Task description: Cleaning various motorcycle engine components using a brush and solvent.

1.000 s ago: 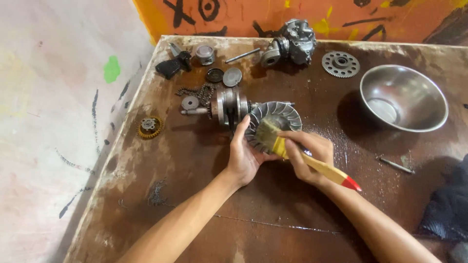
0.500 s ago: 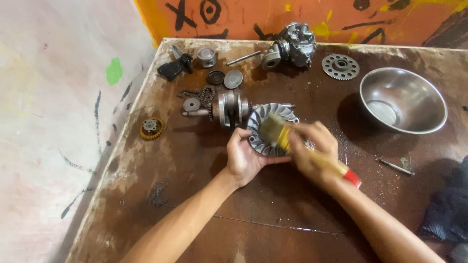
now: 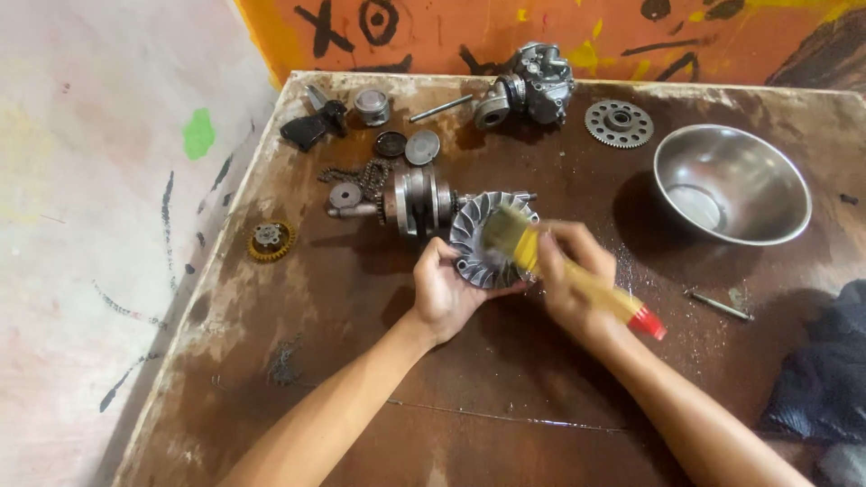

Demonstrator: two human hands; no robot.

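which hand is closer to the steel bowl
The right hand. It holds a yellow brush on the finned disc, just left of and below the steel bowl. The left hand grips the disc's far side, farther from the bowl.

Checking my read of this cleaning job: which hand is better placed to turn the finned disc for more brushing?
Left hand: it already grips the finned disc, while the right hand holds the brush.

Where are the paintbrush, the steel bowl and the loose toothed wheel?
paintbrush (image 3: 505, 236), head view, on its bristles
steel bowl (image 3: 767, 176), head view, on its inner wall
toothed wheel (image 3: 619, 123), head view, on its flat face
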